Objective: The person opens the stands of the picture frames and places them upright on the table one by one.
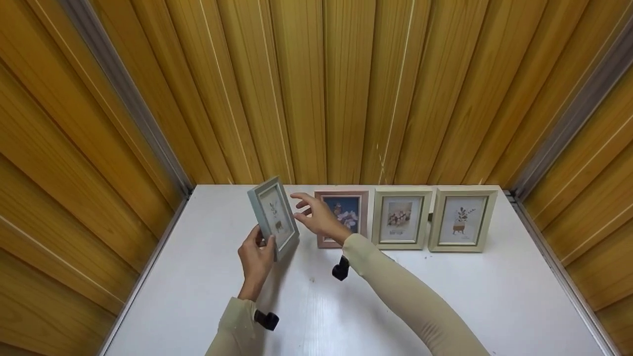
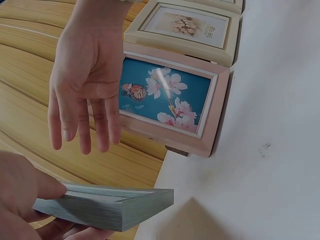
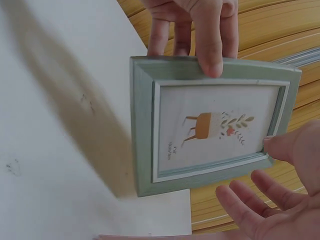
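Note:
A green-grey picture frame (image 1: 274,217) with a potted-plant print is held tilted above the white table by my left hand (image 1: 256,254). In the right wrist view, the left thumb (image 3: 209,55) lies on the front of the frame's border and the fingers go behind it. My right hand (image 1: 321,217) is beside the frame's other edge, fingers spread and relaxed, with its thumb overlapping a corner in the right wrist view. Behind the right hand stands a pink picture frame (image 2: 216,100) with a butterfly and blossom picture, partly hidden by it in the head view.
Two cream picture frames, one with a flower print (image 1: 401,217) and one with a plant print (image 1: 462,220), stand right of the pink one along the back of the white table (image 1: 316,306). Wood-look panel walls (image 1: 346,89) rise behind and at both sides.

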Demonstrator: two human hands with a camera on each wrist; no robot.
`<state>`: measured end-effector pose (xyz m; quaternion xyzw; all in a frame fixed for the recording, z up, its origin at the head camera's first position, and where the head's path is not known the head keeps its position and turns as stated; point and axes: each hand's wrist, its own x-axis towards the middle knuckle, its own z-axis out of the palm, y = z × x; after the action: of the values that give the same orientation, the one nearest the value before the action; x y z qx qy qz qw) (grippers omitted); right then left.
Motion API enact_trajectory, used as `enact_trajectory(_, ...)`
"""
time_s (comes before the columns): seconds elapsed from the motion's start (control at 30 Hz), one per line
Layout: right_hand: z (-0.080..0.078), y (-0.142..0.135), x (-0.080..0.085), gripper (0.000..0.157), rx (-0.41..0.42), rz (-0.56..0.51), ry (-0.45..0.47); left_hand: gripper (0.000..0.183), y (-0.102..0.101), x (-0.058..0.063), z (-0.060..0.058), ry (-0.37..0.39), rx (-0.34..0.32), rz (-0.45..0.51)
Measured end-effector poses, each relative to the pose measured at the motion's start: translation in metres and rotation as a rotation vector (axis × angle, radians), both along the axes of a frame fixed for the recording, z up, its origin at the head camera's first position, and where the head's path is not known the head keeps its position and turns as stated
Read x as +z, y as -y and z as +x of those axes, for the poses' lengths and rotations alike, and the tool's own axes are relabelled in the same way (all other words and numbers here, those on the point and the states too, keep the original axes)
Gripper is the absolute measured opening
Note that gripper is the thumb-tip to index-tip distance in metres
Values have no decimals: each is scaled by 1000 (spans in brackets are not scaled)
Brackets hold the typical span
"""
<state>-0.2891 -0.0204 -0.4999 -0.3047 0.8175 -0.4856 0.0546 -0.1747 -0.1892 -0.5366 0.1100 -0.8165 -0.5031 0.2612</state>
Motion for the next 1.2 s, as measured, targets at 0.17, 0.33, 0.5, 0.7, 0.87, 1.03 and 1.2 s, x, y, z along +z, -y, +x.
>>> enact_trajectory(0.17,2,-3,-6,53,-3,-1,40,43,7,-2,3,-12,-38,-38)
enact_trajectory(0.33,5,-6,-10,56,6,-9,90,44,12,-2,4,5,-55,-16)
enact_trajectory(0.5,6,-7,-15,60,8,-37,106,46,16,-2,5,55,-31,8)
enact_trajectory(0.7,8,-8,-19,63,5,-59,120,48,19,-2,7,68,-30,32)
enact_trajectory(0.87,11,-8,-22,65,-9,-1,156,48,25,-5,9,52,-52,60)
enact_trajectory(1.03,13,-5,-24,62,-20,23,178,48,30,-7,11,50,-65,62)
enact_trajectory(1.2,13,-3,-25,58,-40,26,171,48,34,-9,10,49,-78,65)
